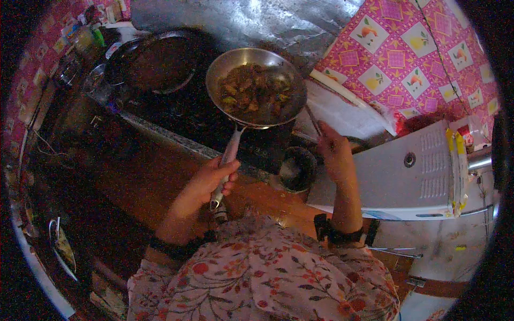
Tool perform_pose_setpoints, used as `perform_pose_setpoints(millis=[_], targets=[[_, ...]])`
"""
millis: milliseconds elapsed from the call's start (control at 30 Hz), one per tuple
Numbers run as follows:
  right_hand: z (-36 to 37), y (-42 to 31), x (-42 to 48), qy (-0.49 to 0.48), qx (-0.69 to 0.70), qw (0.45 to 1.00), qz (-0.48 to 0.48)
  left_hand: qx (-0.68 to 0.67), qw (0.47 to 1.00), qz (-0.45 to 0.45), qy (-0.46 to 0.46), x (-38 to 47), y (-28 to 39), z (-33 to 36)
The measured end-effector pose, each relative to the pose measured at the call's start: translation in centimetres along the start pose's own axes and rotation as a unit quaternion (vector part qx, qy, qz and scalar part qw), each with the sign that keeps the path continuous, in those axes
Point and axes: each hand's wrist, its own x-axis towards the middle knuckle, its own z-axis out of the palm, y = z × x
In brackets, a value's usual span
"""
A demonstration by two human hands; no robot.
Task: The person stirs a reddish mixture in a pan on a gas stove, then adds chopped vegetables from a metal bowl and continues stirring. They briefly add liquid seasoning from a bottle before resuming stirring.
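A steel frying pan (pixel 257 116) with browned, chopped food (pixel 253 90) in it is above the dark stove area. My left hand (pixel 217 178) is closed round its long metal handle. To the right of the pan, my right hand (pixel 333 146) grips a thin utensil, whose shaft slants up to the pan's right rim; its far end is hidden or too dark to tell. Below that shaft, left of my right forearm, stands a dark round pot or bowl (pixel 298 170) with something pale inside.
A large dark wok or pan (pixel 164 64) lies left of the frying pan. The stone counter edge (pixel 172 140) runs below it. A white appliance (pixel 389 172) with vents stands at the right, below a pink patterned covering (pixel 401 52). Metallic sheeting (pixel 249 24) is behind.
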Motion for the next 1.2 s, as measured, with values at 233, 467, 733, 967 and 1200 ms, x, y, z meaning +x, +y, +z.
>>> perform_pose_setpoints(millis=[233, 467, 733, 967, 1200], targets=[[4.4, 1.3, 2.8, -0.064, 0.151, 0.983, 0.087, -0.003, 1.0, 0.011, -0.014, 0.3, -0.5, -0.1], [-2.8, -4.9, -3.5, -0.148, 0.155, 0.976, 0.032, 0.006, 1.0, 0.011, -0.019, 0.1, -0.3, -0.3], [0.1, -2.7, -2.6, -0.109, 0.083, 0.991, -0.007, -0.001, 1.0, -0.003, -0.002, -0.2, -0.6, -0.2], [2.2, -1.7, 4.2, 0.007, -0.019, 0.999, 0.034, 0.002, 1.0, 0.002, -0.024, -0.1, -0.6, -0.5], [4.8, -0.6, 4.0, -0.096, 0.081, 0.991, -0.037, 0.004, 1.0, 0.003, -0.024, 0.2, -0.6, -0.7]])
